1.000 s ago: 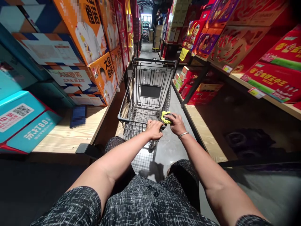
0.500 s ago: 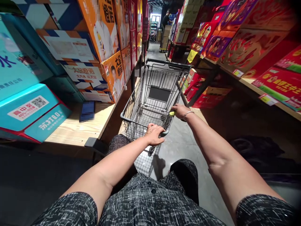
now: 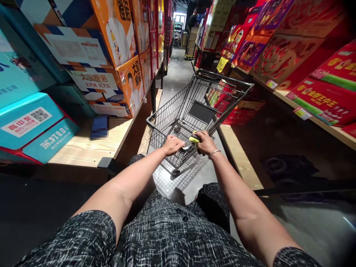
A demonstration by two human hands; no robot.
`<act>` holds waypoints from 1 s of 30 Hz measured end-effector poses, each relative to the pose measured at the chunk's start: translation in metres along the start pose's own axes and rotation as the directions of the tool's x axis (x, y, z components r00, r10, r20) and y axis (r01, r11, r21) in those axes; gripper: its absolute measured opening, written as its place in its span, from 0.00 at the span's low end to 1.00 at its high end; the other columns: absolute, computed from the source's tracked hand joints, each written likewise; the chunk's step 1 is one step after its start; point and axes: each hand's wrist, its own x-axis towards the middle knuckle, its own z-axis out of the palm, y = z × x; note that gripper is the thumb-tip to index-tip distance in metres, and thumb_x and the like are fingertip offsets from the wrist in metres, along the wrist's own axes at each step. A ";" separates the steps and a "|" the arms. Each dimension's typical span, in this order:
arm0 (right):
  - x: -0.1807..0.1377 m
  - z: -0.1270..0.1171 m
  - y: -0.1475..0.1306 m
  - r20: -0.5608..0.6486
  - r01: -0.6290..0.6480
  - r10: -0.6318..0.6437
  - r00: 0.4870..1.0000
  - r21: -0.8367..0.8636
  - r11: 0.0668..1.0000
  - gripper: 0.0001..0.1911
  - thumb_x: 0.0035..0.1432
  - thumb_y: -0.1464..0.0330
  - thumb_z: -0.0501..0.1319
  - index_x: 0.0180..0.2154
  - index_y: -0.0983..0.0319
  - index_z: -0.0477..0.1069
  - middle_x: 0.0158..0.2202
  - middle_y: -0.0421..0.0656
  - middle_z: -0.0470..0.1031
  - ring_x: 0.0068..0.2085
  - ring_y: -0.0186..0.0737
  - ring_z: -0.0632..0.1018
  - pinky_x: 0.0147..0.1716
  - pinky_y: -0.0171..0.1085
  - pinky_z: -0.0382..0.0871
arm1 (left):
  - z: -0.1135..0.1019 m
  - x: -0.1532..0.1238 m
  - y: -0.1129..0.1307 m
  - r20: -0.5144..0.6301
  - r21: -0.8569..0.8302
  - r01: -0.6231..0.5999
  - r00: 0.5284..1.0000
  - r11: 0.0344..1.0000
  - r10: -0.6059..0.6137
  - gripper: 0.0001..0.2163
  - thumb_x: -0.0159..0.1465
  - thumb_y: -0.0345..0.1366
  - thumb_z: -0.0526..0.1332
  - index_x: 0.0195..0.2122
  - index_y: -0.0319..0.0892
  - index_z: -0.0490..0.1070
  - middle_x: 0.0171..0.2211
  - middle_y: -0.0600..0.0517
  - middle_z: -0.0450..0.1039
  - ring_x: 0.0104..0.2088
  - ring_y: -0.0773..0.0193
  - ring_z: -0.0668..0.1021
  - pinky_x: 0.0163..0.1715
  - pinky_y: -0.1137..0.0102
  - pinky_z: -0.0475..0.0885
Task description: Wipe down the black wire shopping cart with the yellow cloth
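- Over on the far left, teal boxes (image 3: 30,126) lie stacked on the left wooden shelf (image 3: 83,148), with a small dark blue item (image 3: 99,127) flat on the boards just beside them.
- Next along, orange boxes (image 3: 130,83) stand on edge in a row that runs away from you down the aisle.
- Your left hand (image 3: 172,144) is closed over the handle (image 3: 185,147) at the near end of the shopping cart (image 3: 194,107), knuckles up, fingers curled over the bar.
- That wire cart sits on the grey floor between the two shelf runs, just ahead of your knees, with its far end angled to the right.
- Your right hand (image 3: 205,142) is closed too, just beside the left on the same handle, gripping a yellow item (image 3: 194,139) against the bar; what that item is cannot be told.
- A thin bracelet (image 3: 214,152) circles your right wrist.
- To the right, the low wooden shelf (image 3: 239,155) runs close beside the cart.
- Above it, red boxes (image 3: 325,96) fill the right-hand shelving, and a yellow tag (image 3: 222,63) hangs farther along.
- At the far end of the aisle another person (image 3: 191,18) stands, well apart from you.
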 end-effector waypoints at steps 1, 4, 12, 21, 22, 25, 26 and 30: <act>-0.008 0.006 -0.005 -0.013 0.012 -0.012 1.000 0.051 0.999 0.26 0.49 0.78 0.58 0.49 0.56 0.78 0.48 0.44 0.71 0.51 0.42 0.75 0.57 0.43 0.71 | -0.001 0.001 -0.002 0.000 -0.005 0.008 1.000 1.000 -0.008 0.24 0.75 0.41 0.43 0.38 0.46 0.80 0.41 0.53 0.84 0.49 0.59 0.78 0.59 0.57 0.55; -0.026 0.015 -0.017 -0.091 0.081 -0.065 0.994 0.192 0.978 0.30 0.47 0.79 0.57 0.51 0.55 0.77 0.48 0.44 0.71 0.54 0.43 0.74 0.62 0.46 0.68 | -0.007 0.005 -0.008 0.019 -0.019 0.020 1.000 1.000 -0.020 0.27 0.77 0.40 0.40 0.39 0.46 0.82 0.42 0.52 0.84 0.49 0.60 0.78 0.60 0.57 0.54; -0.078 0.085 -0.035 -0.234 0.235 -0.227 0.945 0.007 0.972 0.27 0.59 0.77 0.59 0.55 0.45 0.78 0.57 0.45 0.67 0.55 0.50 0.69 0.61 0.54 0.67 | -0.012 0.020 -0.020 0.038 0.008 0.033 0.999 0.999 -0.033 0.31 0.78 0.43 0.37 0.35 0.41 0.79 0.36 0.49 0.82 0.45 0.60 0.79 0.57 0.59 0.57; -0.122 0.182 0.005 0.203 0.014 0.004 0.979 -0.086 0.996 0.28 0.58 0.80 0.57 0.54 0.51 0.78 0.58 0.49 0.70 0.56 0.53 0.68 0.59 0.54 0.67 | -0.006 0.025 -0.029 -0.001 0.080 -0.102 0.995 0.992 0.103 0.26 0.70 0.53 0.52 0.20 0.42 0.68 0.24 0.53 0.74 0.34 0.62 0.74 0.56 0.58 0.57; -0.121 0.182 0.006 0.239 0.022 -0.004 0.971 -0.072 0.997 0.28 0.57 0.79 0.58 0.54 0.51 0.78 0.58 0.48 0.70 0.58 0.53 0.68 0.60 0.53 0.66 | -0.006 0.026 -0.030 -0.006 0.076 -0.109 0.994 0.991 0.109 0.26 0.70 0.53 0.52 0.19 0.42 0.66 0.23 0.54 0.73 0.34 0.62 0.73 0.56 0.59 0.57; -0.117 0.173 0.009 0.362 0.064 -0.045 0.931 -0.041 0.997 0.25 0.55 0.77 0.62 0.51 0.49 0.80 0.60 0.45 0.71 0.59 0.52 0.68 0.60 0.52 0.65 | -0.008 0.027 -0.031 -0.009 0.065 -0.110 0.994 0.992 0.110 0.25 0.69 0.51 0.53 0.18 0.42 0.63 0.21 0.54 0.71 0.33 0.63 0.73 0.56 0.59 0.57; -0.116 0.168 0.011 0.392 0.076 -0.052 0.919 -0.046 0.996 0.23 0.55 0.76 0.63 0.49 0.49 0.80 0.59 0.44 0.72 0.59 0.51 0.68 0.60 0.51 0.66 | -0.009 0.027 -0.031 -0.006 0.062 -0.109 0.994 0.992 0.110 0.25 0.69 0.50 0.53 0.18 0.42 0.63 0.21 0.54 0.70 0.33 0.63 0.74 0.56 0.59 0.58; -0.118 0.146 0.020 0.343 0.060 -0.017 0.939 -0.117 0.991 0.21 0.58 0.75 0.58 0.44 0.48 0.82 0.55 0.44 0.75 0.56 0.53 0.71 0.57 0.53 0.69 | -0.010 0.028 -0.031 -0.016 0.059 -0.106 0.994 0.993 0.107 0.23 0.68 0.47 0.54 0.17 0.43 0.61 0.20 0.55 0.69 0.32 0.62 0.73 0.58 0.57 0.59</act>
